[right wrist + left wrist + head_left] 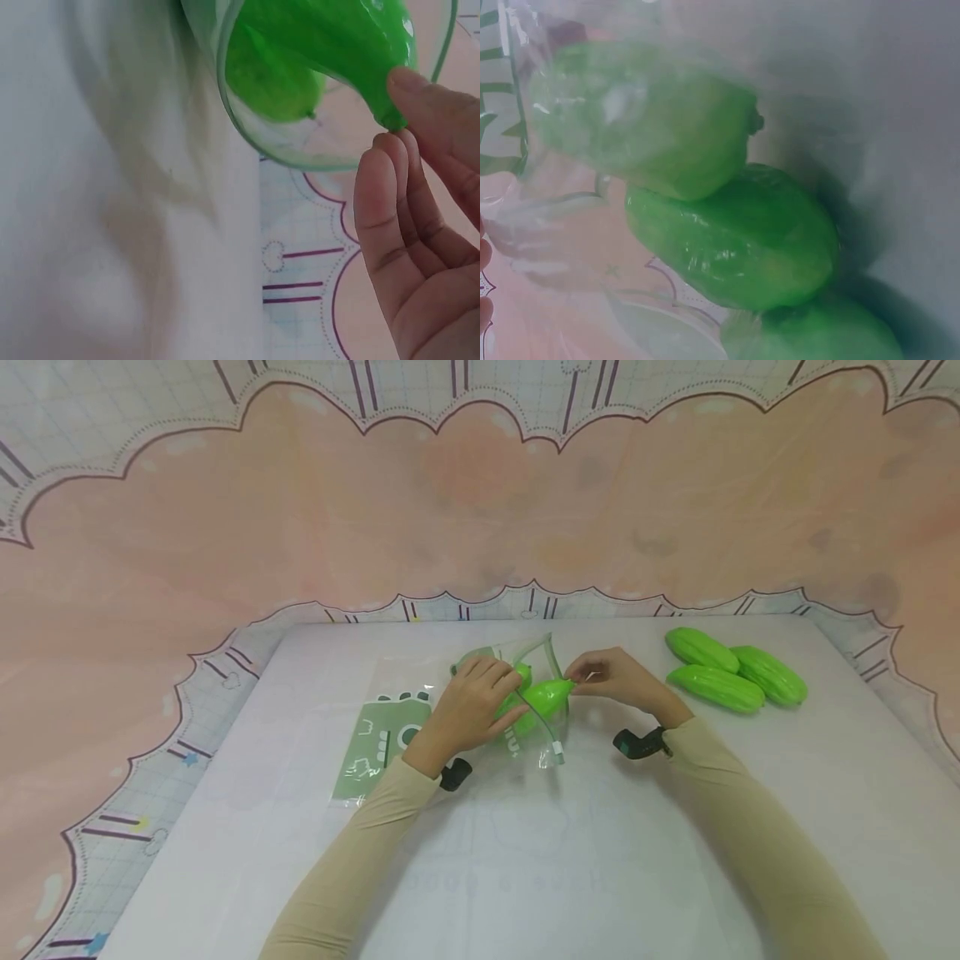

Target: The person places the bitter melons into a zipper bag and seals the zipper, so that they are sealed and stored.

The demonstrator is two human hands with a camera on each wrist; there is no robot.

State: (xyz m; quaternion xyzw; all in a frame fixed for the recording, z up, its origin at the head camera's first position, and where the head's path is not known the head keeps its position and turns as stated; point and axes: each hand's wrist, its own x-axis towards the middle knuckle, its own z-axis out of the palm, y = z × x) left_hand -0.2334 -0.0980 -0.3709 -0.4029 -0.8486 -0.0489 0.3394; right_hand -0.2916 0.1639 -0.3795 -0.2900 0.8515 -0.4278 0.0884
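A clear zip bag (542, 757) with green print lies on the table, its mouth held open toward the right. Several smooth green papaya-like fruits (742, 232) are inside it, seen through the film in the left wrist view. My left hand (471, 703) holds the bag by its mouth edge, by the slider; its grip is mostly hidden. At the opening, my right hand (611, 677) pinches the narrow stem end of one papaya-like fruit (352, 45), whose body is within the bag's mouth. Another fruit (274, 86) shows deeper inside.
Three ridged green fruits (716, 687) lie together at the table's back right. The printed, flat part of the bag (356, 777) stretches left under my left forearm. A patterned cloth (480, 510) hangs behind the white table (525, 877).
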